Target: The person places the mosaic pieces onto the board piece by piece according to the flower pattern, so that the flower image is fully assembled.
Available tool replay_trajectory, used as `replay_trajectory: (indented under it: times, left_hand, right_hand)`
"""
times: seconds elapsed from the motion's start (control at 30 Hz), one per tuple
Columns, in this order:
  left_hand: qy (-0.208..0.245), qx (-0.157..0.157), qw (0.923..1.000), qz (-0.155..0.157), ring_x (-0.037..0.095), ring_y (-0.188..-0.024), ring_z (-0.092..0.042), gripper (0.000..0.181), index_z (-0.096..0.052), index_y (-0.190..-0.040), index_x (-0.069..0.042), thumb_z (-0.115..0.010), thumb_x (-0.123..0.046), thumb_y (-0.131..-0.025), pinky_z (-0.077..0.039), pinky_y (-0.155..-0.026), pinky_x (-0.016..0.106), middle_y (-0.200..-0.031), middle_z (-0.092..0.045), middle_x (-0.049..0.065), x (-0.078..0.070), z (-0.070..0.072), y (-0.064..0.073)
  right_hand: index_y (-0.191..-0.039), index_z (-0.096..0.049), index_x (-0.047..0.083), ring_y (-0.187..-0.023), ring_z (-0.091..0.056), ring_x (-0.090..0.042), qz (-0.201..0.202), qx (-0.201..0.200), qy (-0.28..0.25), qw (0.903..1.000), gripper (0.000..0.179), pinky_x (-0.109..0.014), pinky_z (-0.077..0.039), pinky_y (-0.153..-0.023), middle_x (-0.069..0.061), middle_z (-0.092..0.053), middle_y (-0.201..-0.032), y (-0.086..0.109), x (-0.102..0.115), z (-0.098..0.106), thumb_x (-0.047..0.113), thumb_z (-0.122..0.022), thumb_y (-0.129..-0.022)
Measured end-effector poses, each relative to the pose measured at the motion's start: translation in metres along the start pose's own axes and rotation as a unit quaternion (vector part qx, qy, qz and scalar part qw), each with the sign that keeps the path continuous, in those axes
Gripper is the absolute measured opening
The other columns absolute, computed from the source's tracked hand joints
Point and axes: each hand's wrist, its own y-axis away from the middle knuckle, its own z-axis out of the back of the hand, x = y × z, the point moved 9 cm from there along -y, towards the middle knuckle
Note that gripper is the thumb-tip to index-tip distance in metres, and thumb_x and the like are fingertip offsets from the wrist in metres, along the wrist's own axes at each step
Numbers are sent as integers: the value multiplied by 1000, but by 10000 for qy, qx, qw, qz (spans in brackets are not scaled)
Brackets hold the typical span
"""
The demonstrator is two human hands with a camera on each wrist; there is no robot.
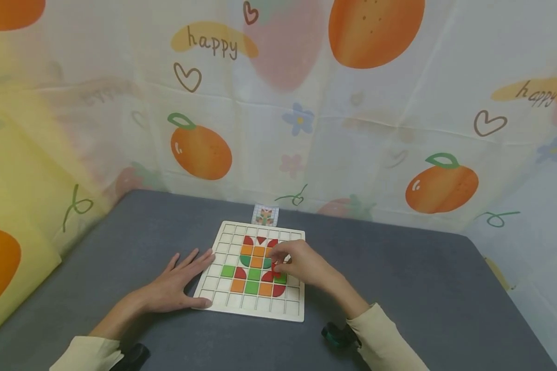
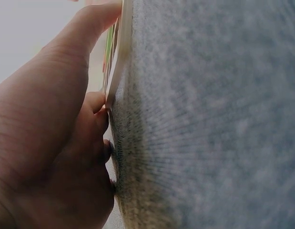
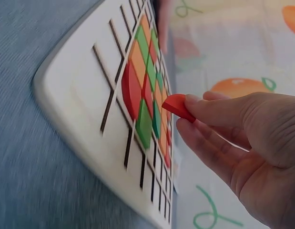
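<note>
A white grid board [image 1: 223,299] lies on the table, bearing red, orange and green tiles [image 1: 254,274] set in its squares. My left hand [image 1: 171,288] is spread at the board's left side, its thumb on the near left corner and its fingertips by the left edge. Between the thumb and fingers of my right hand [image 1: 308,264] a red curved tile [image 3: 178,106] is pinched. In the right wrist view that tile is held just off the board, over the right part of the pattern. The right hand hides some squares from the head view.
A small pattern card [image 1: 265,215] lies against the board's far edge. The grey table [image 1: 399,299] runs back to a fruit-printed cloth [image 1: 353,134] hanging behind it. Dark wrist straps [image 1: 339,335] sit near the sleeves.
</note>
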Motion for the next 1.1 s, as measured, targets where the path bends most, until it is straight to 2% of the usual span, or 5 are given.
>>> replay_trajectory:
  times: [0.23,0.37,0.6,0.87,1.1]
  left_hand:
    - [3,-9,9999,-112,43,-147,-10,106,-28,-156,-12,-72,-64,-75,6,-110,67,-161,-23,11,0,-5,-1]
    - [29,-98,9998,-151,44,-147,-11,105,-30,-155,-11,-74,-63,-75,6,-110,67,-161,-24,11,-2,-3,0]
    - [21,-37,9999,-102,44,-147,-10,104,-29,-155,-12,-73,-63,-75,6,-110,67,-161,-23,11,0,-2,0]
    - [29,-81,9998,-194,45,-147,-11,103,-30,-155,-11,-73,-62,-76,6,-109,68,-161,-23,12,-3,0,1]
    - [76,-127,9995,-267,44,-147,-11,103,-29,-155,-14,-72,-64,-76,6,-110,67,-161,-24,11,1,-1,1]
  right_hand:
    - [-112,-72,4,-84,-61,-7,46,159,-141,9998,26,-21,-51,-75,0,-70,-92,-14,11,-16,2,-74,-86]
    - [-110,-72,4,-83,-62,-6,84,144,-181,9997,25,-20,-51,-74,0,-71,-93,-24,17,-24,3,-74,-85]
    - [-112,-72,5,-79,-60,-2,24,278,-467,9985,25,-17,-50,-73,-1,-71,-94,-39,28,-41,5,-73,-87]
    - [-109,-73,9,-77,-58,1,288,363,-262,9986,22,-14,-48,-71,6,-69,-91,-49,40,-54,5,-73,-87]
    - [-109,-74,10,-81,-59,2,220,483,-327,9981,21,-12,-48,-72,7,-71,-94,-57,44,-65,5,-71,-89]
